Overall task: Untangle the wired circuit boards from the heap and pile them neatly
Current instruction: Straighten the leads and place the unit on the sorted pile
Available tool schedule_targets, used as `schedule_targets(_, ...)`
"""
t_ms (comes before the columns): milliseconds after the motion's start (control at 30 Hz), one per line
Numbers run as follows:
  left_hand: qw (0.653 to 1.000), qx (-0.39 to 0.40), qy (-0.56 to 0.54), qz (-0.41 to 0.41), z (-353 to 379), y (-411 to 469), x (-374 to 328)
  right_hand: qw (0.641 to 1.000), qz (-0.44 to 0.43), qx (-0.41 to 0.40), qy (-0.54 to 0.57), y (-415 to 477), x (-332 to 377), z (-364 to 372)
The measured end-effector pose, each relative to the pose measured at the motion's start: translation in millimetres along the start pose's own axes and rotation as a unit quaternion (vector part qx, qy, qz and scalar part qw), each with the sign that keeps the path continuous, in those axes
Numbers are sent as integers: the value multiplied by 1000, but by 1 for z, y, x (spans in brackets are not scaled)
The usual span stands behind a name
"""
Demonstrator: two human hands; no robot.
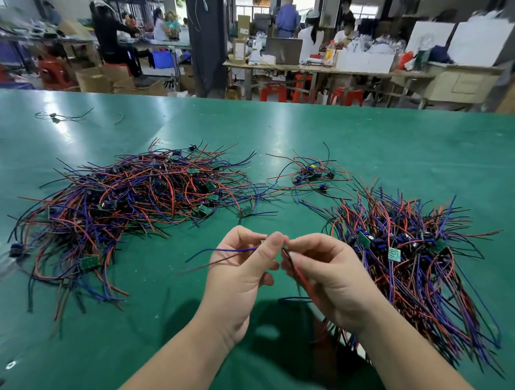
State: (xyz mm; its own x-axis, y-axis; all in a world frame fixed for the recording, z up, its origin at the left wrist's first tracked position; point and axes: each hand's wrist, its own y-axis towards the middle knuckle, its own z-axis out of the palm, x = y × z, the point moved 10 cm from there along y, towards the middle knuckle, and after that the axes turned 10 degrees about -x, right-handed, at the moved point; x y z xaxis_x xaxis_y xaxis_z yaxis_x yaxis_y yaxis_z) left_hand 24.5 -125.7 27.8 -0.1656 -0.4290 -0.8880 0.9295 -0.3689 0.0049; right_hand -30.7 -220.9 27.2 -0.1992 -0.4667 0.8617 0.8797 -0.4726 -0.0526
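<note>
Green matting over the desk [283, 130], carrying a tangled heap [125, 194] of wired boards on the left, a looser cluster [311, 173] further back in the middle, and on the right a pile [411, 262] with red, blue and black leads combed roughly one way, boards toward the far end. Probably the sorted stack, laid parallel to prevent fresh knots.

Held above the bare strip between heap and pile: one wired circuit board [262, 242], only a sliver of green showing. Pinched by the left hand [240, 271], thumb and forefinger as working fingers [276, 240] clamped together on the board itself, the rest loosely curled beneath. Gripped there probably for stiffness, the one firm anchor to pull against. Blue lead [226, 250] and a darker one trailing out leftward past the hand, clear of both heaps.

Right hand [329, 279] just beside, fingertips meeting or almost meeting the left's, pinching the red and black leads [301, 279] close to the board, with the leads running down under the palm toward the wrist. Seemingly placed for drawing the leads straight, ready for lying flat alongside the pile on that same side.

Well apart at the far left, a few stray wires [57, 116]. Beyond the desk edge, blurred people at other benches.
</note>
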Motion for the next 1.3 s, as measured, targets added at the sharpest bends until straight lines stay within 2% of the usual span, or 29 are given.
schedule_targets(100,999,-38,-28,16,-9,5,-5,1000,12,5,3,-1,-11,6)
schedule_targets(300,994,-58,24,86,-8,-1,-12,999,1,-22,47,2,1,1)
schedule_targets(400,997,-67,-9,39,-11,2,-5,999,24,-8,44,1,-4,0)
schedule_targets(467,997,-78,-11,10,-15,5,1,1000,-9,-11,-1,2,-3,1)
schedule_targets(600,997,-68,32,11,-12,3,5,992,-98,-49,-58,2,8,0)
schedule_targets(733,997,-70,36,21,-11,2,6,994,-66,-85,-21,2,6,-6)
schedule_targets(867,993,-43,61,86,-3,-1,-4,990,17,-125,68,3,0,-13)
schedule_targets(967,979,10,137,150,7,-8,-11,983,30,-134,119,5,7,-18)
schedule_targets(1100,921,93,269,266,28,-26,-21,979,3,-144,146,7,28,-34)
schedule_targets(1167,933,98,251,237,28,-26,-19,982,-8,-140,128,7,35,-38)
schedule_targets(1233,971,96,177,128,24,-20,-7,988,-9,-126,92,6,35,-35)
schedule_targets(1300,986,106,123,38,24,-17,6,993,-6,-107,53,6,31,-29)
